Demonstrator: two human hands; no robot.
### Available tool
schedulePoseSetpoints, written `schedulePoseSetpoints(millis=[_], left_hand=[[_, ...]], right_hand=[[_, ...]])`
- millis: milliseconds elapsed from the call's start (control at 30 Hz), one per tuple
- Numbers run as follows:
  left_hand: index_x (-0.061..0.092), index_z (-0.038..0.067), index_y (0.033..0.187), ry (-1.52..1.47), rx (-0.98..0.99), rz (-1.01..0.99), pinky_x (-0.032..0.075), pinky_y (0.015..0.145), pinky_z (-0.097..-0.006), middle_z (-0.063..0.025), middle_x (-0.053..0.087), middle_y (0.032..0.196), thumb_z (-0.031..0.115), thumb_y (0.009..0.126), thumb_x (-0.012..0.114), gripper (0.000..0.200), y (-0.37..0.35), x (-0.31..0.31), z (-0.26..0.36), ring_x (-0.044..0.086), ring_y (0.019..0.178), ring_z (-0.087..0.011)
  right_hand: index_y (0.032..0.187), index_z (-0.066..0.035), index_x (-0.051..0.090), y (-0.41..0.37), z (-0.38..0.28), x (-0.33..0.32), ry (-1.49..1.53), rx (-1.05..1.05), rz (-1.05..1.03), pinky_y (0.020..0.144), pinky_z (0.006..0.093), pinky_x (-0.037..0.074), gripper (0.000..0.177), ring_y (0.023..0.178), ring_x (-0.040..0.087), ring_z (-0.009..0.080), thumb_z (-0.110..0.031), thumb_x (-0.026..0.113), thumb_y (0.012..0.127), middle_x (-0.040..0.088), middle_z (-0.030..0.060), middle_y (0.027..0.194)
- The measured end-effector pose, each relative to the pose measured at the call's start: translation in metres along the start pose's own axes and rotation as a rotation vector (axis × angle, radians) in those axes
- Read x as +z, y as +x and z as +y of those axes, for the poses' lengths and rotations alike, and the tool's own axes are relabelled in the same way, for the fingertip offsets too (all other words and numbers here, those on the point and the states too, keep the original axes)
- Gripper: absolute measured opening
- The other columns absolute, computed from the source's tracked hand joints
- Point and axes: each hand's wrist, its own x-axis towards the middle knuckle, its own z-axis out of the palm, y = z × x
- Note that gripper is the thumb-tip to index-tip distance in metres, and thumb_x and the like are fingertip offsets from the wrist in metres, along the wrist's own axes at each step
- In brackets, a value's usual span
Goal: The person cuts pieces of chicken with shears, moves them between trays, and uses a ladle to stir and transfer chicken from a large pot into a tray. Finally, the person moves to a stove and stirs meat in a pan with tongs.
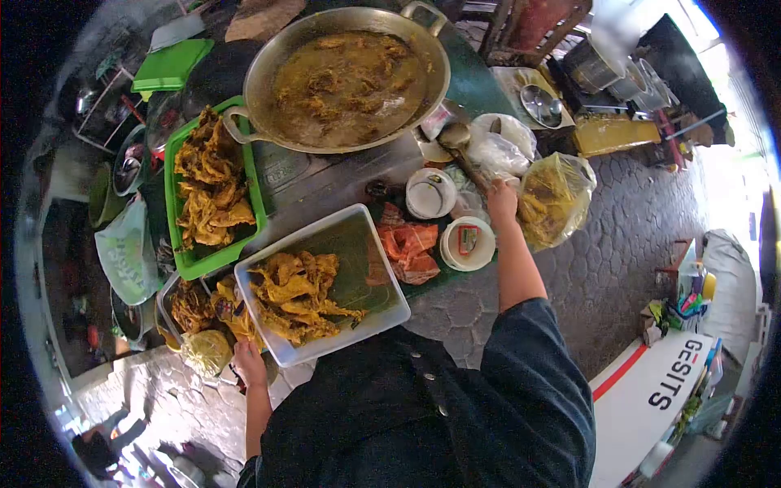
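My right hand [502,200] is closed around the handle end of a ladle [455,137], whose bowl points toward the big pan. Beside that hand are a clear bag of yellow food [556,200] and white plastic bags [500,145]. My left hand [250,364] is down at the near left corner of a clear plastic tub [382,307] holding yellow chicken pieces [299,294]. Its fingers look curled, with something dark by them that I cannot make out. A wide metal pan [259,61] holds pieces in yellow-brown liquid.
A green tray [259,213] of browned chicken [210,187] stands left of the tub. Two white buckets [430,193] and an orange-red packet [408,250] sit right of it. A white "GESITS" panel [651,390] stands at lower right. Pots [592,69] are at the back right.
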Motion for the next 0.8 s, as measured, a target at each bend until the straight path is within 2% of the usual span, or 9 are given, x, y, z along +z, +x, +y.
schedulePoseSetpoints(millis=[233, 300, 367, 433, 467, 500, 567, 633, 800], left_hand=[[0.054, -0.007, 0.086, 0.045, 0.045, 0.093, 0.043, 0.07, -0.0391, -0.0172, 0.052, 0.09, 0.015, 0.088, 0.054, 0.021, -0.02, -0.003, 0.018, 0.052, 0.081, -0.0326], [0.054, -0.006, 0.081, -0.041, -0.171, 0.019, 0.043, 0.069, -0.0377, -0.0159, 0.051, 0.088, 0.011, 0.086, 0.056, 0.017, -0.021, -0.007, 0.032, 0.051, 0.078, -0.0311], [0.052, -0.005, 0.079, 0.035, -0.111, -0.038, 0.042, 0.067, -0.0372, -0.0154, 0.05, 0.086, 0.007, 0.083, 0.057, 0.013, -0.021, -0.004, 0.019, 0.051, 0.076, -0.0296], [0.05, -0.004, 0.079, -0.006, -0.167, 0.051, 0.042, 0.065, -0.0379, -0.015, 0.049, 0.086, 0.003, 0.079, 0.058, 0.011, -0.022, 0.01, 0.006, 0.051, 0.079, -0.0288], [0.054, -0.003, 0.096, 0.192, 0.03, 0.01, 0.043, 0.066, -0.0376, -0.0157, 0.049, 0.095, 0.003, 0.077, 0.059, 0.021, -0.023, 0.018, -0.026, 0.05, 0.085, -0.0293], [0.054, -0.003, 0.096, 0.196, 0.021, 0.008, 0.043, 0.066, -0.0376, -0.0157, 0.049, 0.095, 0.003, 0.077, 0.059, 0.021, -0.024, 0.018, -0.02, 0.05, 0.085, -0.0293], [0.05, 0.002, 0.117, -0.051, -0.287, -0.007, 0.045, 0.071, -0.0386, -0.0177, 0.047, 0.106, 0.006, 0.077, 0.06, 0.042, -0.016, 0.017, 0.009, 0.049, 0.092, -0.0321], [0.039, 0.006, 0.133, -0.05, -0.354, -0.073, 0.046, 0.076, -0.0396, -0.02, 0.044, 0.116, 0.007, 0.076, 0.061, 0.061, -0.01, 0.017, 0.015, 0.049, 0.096, -0.0351], [0.04, 0.009, 0.134, 0.091, -0.221, -0.036, 0.042, 0.088, -0.0425, -0.0242, 0.046, 0.121, 0.016, 0.079, 0.064, 0.061, -0.006, 0.042, -0.024, 0.046, 0.11, -0.0394]], right_hand=[[0.104, -0.007, 0.063, 0.075, 0.035, 0.082, -0.052, -0.013, -0.263, 0.082, 0.0478, 0.045, 0.035, 0.094, 0.058, 0.0403, -0.03, 0.045, 0.084, 0.063, 0.0209, 0.099], [0.101, -0.005, 0.063, 0.089, 0.044, 0.097, -0.239, -0.219, -0.349, 0.082, 0.0479, 0.045, 0.034, 0.093, 0.058, 0.0405, -0.028, 0.045, 0.084, 0.063, 0.0216, 0.098], [0.097, -0.004, 0.063, 0.078, 0.011, 0.067, -0.205, -0.173, -0.356, 0.08, 0.047, 0.046, 0.03, 0.09, 0.059, 0.0398, -0.025, 0.046, 0.083, 0.063, 0.0217, 0.093], [0.094, -0.004, 0.062, 0.083, 0.011, 0.072, -0.262, -0.19, -0.316, 0.077, 0.0467, 0.047, 0.026, 0.087, 0.059, 0.0394, -0.022, 0.048, 0.082, 0.063, 0.0217, 0.089], [0.091, -0.005, 0.061, 0.077, 0.007, 0.073, -0.058, -0.212, -0.078, 0.073, 0.046, 0.046, 0.021, 0.084, 0.059, 0.0384, -0.02, 0.05, 0.082, 0.063, 0.0202, 0.087], [0.091, -0.005, 0.061, 0.068, 0.0, 0.067, -0.058, -0.218, -0.087, 0.073, 0.046, 0.046, 0.021, 0.084, 0.059, 0.0384, -0.02, 0.05, 0.082, 0.063, 0.0202, 0.087], [0.088, -0.003, 0.059, 0.037, -0.045, 0.015, 0.171, -0.116, 0.142, 0.067, 0.0448, 0.047, 0.015, 0.08, 0.059, 0.036, -0.014, 0.052, 0.081, 0.061, 0.0174, 0.087], [0.086, -0.004, 0.057, -0.006, -0.081, -0.026, 0.399, -0.361, 0.394, 0.065, 0.0406, 0.045, 0.008, 0.073, 0.058, 0.0335, -0.007, 0.054, 0.08, 0.06, 0.0142, 0.078], [0.102, -0.002, 0.056, -0.124, -0.126, -0.011, 0.442, -0.778, 0.093, 0.071, 0.0429, 0.045, 0.025, 0.079, 0.056, 0.0333, -0.008, 0.057, 0.078, 0.059, 0.0131, 0.087]])
